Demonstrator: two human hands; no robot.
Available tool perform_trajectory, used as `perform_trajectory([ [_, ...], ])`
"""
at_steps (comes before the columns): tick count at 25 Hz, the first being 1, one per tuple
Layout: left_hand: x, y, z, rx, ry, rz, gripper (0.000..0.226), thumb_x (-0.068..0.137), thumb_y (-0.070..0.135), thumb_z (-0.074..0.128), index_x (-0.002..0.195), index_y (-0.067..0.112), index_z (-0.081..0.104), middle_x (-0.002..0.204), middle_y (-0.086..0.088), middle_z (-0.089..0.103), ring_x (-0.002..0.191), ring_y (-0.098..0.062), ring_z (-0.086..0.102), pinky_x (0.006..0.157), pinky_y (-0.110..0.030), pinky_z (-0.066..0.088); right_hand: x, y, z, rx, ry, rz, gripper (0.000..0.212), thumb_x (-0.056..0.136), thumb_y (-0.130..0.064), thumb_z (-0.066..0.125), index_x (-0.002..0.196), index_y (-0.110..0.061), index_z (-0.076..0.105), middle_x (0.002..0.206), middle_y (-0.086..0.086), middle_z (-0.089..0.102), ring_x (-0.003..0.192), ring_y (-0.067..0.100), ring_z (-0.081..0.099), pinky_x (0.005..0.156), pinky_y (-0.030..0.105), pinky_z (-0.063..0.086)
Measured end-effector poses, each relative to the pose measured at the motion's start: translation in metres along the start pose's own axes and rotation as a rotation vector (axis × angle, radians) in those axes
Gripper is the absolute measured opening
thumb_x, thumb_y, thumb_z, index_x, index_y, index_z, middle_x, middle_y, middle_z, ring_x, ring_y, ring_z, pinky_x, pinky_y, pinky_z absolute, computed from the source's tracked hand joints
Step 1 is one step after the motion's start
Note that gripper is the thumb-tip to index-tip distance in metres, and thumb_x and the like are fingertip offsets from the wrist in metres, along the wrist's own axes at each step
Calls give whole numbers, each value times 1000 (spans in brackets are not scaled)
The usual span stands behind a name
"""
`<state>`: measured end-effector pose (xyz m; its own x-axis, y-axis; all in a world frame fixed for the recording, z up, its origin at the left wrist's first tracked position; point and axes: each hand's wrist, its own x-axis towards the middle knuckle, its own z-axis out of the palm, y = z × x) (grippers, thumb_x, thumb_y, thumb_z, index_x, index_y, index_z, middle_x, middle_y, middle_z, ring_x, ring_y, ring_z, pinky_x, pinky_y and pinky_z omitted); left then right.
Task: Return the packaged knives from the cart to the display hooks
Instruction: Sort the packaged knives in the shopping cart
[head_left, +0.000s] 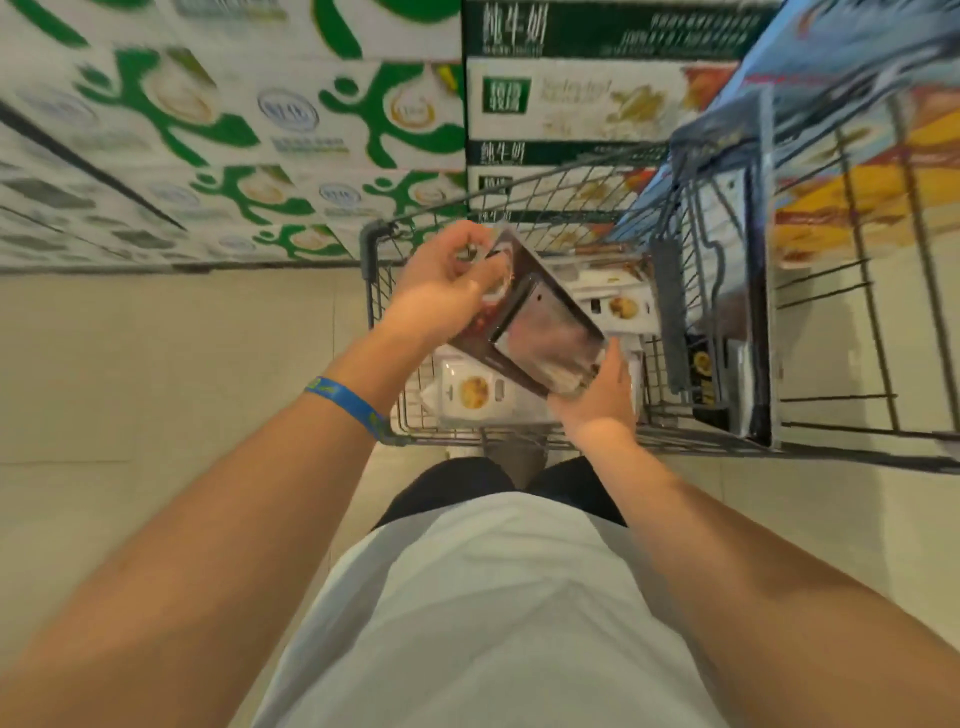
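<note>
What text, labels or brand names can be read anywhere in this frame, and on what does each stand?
"纯牛奶": dark green band of the top carton.
"纯牛奶": dark green band of a lower carton.
Too blurred to read: the oval logos on the green-and-white cartons, the green square label, the print on the packaged knife and on the white packs in the cart.

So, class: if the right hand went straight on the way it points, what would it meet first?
The right hand grips the packaged knife; beyond that, probably the white packages lying in the cart, though depth is unclear.
</note>
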<state>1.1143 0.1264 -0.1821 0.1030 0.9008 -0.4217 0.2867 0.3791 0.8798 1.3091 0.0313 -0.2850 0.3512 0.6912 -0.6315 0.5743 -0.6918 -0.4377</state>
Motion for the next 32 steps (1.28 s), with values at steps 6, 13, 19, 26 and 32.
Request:
perform_trajectory([
  [6,-9,67,-32,503,31,452,34,97,38,65,128,26,69,99,18,73,87,8,66,82,-30,58,-11,-64,-33,109,65,-318,84,75,-47,87,145,-44,40,143,-18,55,132,11,50,110,47,43],
  [13,-19,139,-59,614,268,735,42,73,60,81,82,19,77,67,18,63,61,3,56,60,-18,46,-1,-122,-85,448,-205,-522,14,76,-29,86,82,-40,81,92,-11,80,93,11,75,101,44,55],
  [19,-33,127,-78,818,79,594,32,92,55,65,72,30,70,50,10,55,50,-2,50,46,-16,31,-5,-131,-84,327,-207,-518,12,86,-27,82,93,-33,75,90,-11,79,90,8,74,93,37,56],
  [26,-26,110,-113,-42,565,433,40,77,52,81,108,31,69,90,7,71,83,-9,71,76,-27,61,-26,-168,-72,383,-271,-612,13,92,-34,74,102,-27,71,96,-10,77,86,2,72,79,25,56],
  [32,-25,50,-77,-162,125,-143,72,87,64,64,138,14,53,129,-9,66,102,-16,68,85,-32,58,-16,-212,-103,943,-204,-377,15,97,-32,70,93,-18,66,87,-1,77,87,19,74,92,47,60],
])
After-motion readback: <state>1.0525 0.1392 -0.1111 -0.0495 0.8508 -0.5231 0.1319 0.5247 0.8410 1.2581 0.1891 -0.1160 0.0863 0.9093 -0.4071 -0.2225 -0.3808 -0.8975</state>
